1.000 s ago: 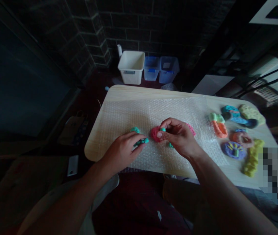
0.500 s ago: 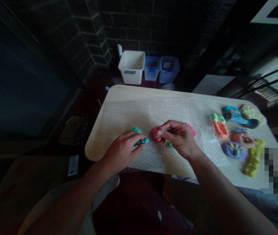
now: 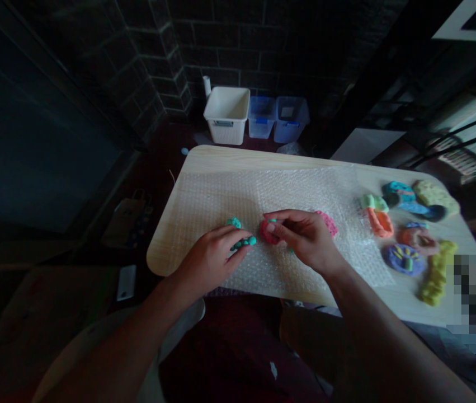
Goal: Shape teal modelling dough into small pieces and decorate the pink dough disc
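Observation:
My left hand (image 3: 209, 256) is closed, fingers and thumb pinched on a teal strip of modelling clay (image 3: 245, 243) with a lumpy end. Just beyond it a teal clay lump (image 3: 233, 222) lies on the bubble wrap (image 3: 216, 196). To the right, my right hand (image 3: 311, 240) has its thumb and fingers closed around a red clay piece (image 3: 268, 232). A small teal bit (image 3: 272, 220) shows at its top, by the fingertips. Behind that hand a pink clay piece (image 3: 328, 223) is partly hidden. A little teal clay also peeks out below the palm.
Clay shapes lie on the table's right side: an orange and green one (image 3: 378, 218), a purple disc (image 3: 404, 259), a yellow strip (image 3: 439, 273) and several others. Beyond the table (image 3: 221, 154), a white basket (image 3: 227, 115) and two blue-tinted bins (image 3: 290, 120) stand by the wall.
My right fingers have shifted slightly on the red clay, and a teal bit now shows at its top. My left hand stays almost still with the teal strip.

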Demonstrator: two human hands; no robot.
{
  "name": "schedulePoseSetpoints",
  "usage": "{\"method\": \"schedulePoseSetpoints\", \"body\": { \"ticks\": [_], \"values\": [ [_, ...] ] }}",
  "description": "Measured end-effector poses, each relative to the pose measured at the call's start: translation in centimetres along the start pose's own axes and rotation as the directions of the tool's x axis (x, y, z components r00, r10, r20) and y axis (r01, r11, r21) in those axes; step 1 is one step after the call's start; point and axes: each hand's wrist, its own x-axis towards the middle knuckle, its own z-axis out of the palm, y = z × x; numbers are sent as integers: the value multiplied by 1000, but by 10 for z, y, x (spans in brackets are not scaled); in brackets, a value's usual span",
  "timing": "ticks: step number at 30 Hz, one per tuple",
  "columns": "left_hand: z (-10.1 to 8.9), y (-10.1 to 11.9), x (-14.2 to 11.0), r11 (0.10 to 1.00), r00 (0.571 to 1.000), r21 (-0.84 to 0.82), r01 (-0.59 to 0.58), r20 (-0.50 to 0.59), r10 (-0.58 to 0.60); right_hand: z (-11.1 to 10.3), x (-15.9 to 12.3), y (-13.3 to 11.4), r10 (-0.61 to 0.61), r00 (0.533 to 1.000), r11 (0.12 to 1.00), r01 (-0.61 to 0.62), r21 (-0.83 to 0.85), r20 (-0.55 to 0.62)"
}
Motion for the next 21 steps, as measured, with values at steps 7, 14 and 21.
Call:
{"method": "schedulePoseSetpoints", "body": {
  "ticks": [7,14,21],
  "values": [
    [1,-1,0,1000,1000,3,0,-1,0,0,0,5,24,1000,996,-25,83,14],
    [2,-1,1,1000,1000,4,-16,-9,16,1,-1,1,62,998,996,-61,70,-3],
    [2,0,3,1000,1000,5,-8,5,8,1,-1,1,1,999,998,1,62,-36]
  ]
}}
